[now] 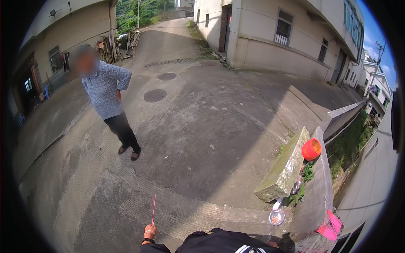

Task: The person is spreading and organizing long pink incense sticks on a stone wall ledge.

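Observation:
My left hand (151, 231), with bands at its wrist, is closed around the lower end of a thin pink stick (154, 210), which points up and away over the concrete ground. Only a small part of my right hand (272, 244) shows at the bottom edge, beside my dark jacket; its fingers are hidden. Beyond it a round metal bowl (277, 217) with small orange and white bits sits on the ground. Pink sticks (330, 226) lie in a fanned bunch at the lower right.
A person (107, 91) in a patterned shirt stands at the left. A long stone block (283, 167) lies beside a low concrete wall (326, 177), with a red container (311, 149) between them. Manhole covers (155, 95) are set in the ground ahead.

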The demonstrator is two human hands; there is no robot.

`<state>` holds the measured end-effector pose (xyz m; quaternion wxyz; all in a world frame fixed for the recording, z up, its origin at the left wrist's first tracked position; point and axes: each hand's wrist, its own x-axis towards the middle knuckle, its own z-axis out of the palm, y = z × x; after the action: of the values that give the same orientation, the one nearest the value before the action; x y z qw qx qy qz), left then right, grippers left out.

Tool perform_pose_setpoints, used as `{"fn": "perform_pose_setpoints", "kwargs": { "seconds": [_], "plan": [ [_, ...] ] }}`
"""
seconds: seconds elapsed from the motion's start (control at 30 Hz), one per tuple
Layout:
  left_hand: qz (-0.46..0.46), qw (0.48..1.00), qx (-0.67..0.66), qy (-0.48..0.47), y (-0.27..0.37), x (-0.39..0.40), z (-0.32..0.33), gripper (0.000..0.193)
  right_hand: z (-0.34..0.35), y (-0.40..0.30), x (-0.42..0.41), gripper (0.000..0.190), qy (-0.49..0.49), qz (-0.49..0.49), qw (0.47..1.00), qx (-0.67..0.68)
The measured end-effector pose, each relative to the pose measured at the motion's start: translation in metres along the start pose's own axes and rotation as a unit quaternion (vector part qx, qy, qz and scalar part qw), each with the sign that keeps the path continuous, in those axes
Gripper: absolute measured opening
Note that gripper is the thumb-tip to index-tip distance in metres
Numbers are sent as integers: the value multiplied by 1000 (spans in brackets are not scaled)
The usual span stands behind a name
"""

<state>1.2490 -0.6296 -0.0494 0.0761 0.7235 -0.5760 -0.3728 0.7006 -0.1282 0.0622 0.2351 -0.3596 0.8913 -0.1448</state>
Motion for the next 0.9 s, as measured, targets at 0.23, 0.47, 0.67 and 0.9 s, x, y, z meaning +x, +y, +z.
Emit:
{"fn": "perform_pose_setpoints", "kwargs": {
  "seconds": [0.23,0.47,0.67,0.9],
  "plan": [
    [15,984,131,-116,53,-24,30,51,-25,23,33,47,-17,-45,995,93],
    [31,989,62,-131,139,-62,-3,50,-27,43,41,47,-43,-51,975,212],
    [50,985,71,-152,126,-82,-1,49,-21,43,32,47,-70,-35,946,315],
    [-17,982,120,-144,65,-95,1,50,-31,34,25,48,-72,-10,904,421]
  ]
}}
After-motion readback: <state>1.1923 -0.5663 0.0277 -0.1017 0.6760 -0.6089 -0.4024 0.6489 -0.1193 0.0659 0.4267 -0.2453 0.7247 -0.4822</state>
